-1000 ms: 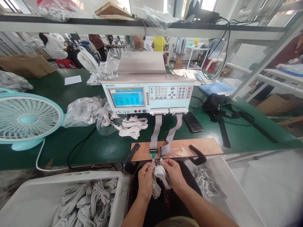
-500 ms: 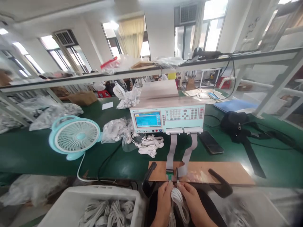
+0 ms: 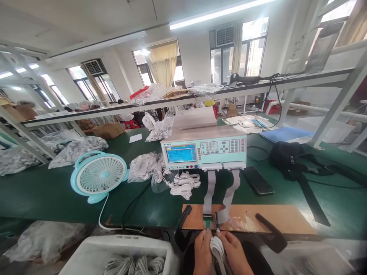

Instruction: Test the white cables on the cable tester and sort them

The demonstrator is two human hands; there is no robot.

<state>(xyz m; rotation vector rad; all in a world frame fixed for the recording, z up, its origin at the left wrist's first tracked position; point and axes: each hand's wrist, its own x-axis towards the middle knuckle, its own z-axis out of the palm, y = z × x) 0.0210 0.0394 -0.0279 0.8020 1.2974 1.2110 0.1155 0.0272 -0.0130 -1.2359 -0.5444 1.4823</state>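
At the bottom edge, my left hand (image 3: pixel 203 252) and my right hand (image 3: pixel 235 254) are both closed around a coiled white cable (image 3: pixel 217 249). Its two ends reach up to the small green connector (image 3: pixel 207 223) on the brown board (image 3: pixel 275 217). Two grey ribbon cables (image 3: pixel 229 194) run from the board up to the pale tester with a blue screen (image 3: pixel 204 149). Both forearms are cut off by the frame.
A white bin of coiled cables (image 3: pixel 120 252) sits at lower left. On the green bench (image 3: pixel 43 194) stand a turquoise fan (image 3: pixel 99 175), bags of white cables (image 3: pixel 143 171), loose coils (image 3: pixel 183 183), a black phone (image 3: pixel 257 181) and a black bag (image 3: pixel 286 154). Black clamp handles (image 3: pixel 271 231) flank the board.
The view has tilted upward, so my hands now sit at the bottom edge and the ceiling shows. My hands still hold the coiled cable at the connector.
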